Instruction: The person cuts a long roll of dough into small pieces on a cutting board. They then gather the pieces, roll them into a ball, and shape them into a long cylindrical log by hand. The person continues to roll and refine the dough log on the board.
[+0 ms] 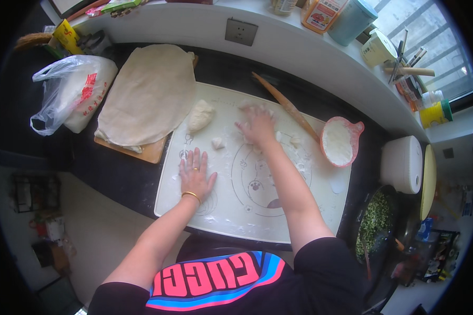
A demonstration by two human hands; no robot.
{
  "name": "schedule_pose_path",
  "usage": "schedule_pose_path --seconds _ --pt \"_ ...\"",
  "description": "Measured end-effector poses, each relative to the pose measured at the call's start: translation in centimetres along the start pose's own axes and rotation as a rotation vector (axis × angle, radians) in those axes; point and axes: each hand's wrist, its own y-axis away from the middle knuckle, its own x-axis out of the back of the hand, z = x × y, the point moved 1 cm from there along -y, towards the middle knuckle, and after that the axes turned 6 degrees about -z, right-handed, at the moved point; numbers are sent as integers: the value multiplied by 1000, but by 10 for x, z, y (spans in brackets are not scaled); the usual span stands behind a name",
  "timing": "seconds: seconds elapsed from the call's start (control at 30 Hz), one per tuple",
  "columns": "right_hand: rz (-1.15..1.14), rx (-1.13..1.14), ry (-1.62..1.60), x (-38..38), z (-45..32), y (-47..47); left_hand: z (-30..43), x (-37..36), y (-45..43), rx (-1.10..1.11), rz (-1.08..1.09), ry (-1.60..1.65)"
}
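Observation:
My left hand (197,173) lies flat on the floured pastry mat (228,224), its fingers spread and nothing in its grip. Farther up the mat, my right hand (258,124) is slightly blurred, palm down with fingers apart over small dough pieces, partly hidden beneath it. A small piece of dough (218,143) sits between the two hands. Beyond my left hand rests a larger dough lump (202,115). Another little dough piece (295,141) lies to the right of my right wrist. At the mat's far right edge is a tapered wooden rolling pin (285,103).
A pink bowl of flour (337,142) stands on the mat's right side, by a white scraper (337,184). Left, a rolled dough sheet (149,94) covers a wooden board (153,153), beside a plastic bag (81,92). Chopped greens fill a pan (374,220) near a white appliance (402,164).

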Motion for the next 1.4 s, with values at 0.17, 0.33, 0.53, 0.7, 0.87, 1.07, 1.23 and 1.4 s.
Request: schedule_pose_path --seconds 0.17,0.33,0.53,0.7,0.87,1.07,1.23,1.4 --pt "143 364 104 -39 11 43 -1 0 0 8 -2 0" --pt "262 415 -109 -37 -22 5 1 1 1 -1 0 -19" --pt "172 322 209 -58 -23 15 2 1 -1 18 -18 6" --pt "251 -28 125 -59 14 69 2 1 0 29 -10 1" --pt "180 115 84 -54 2 67 4 1 -1 -10 26 -16" --pt "281 -217 -75 -27 36 92 2 2 -1 13 2 -26" --pt "265 6 -71 -74 22 106 4 0 -1 -5 24 -30" --pt "314 -102 -11 -43 28 66 4 3 1 5 14 -8"
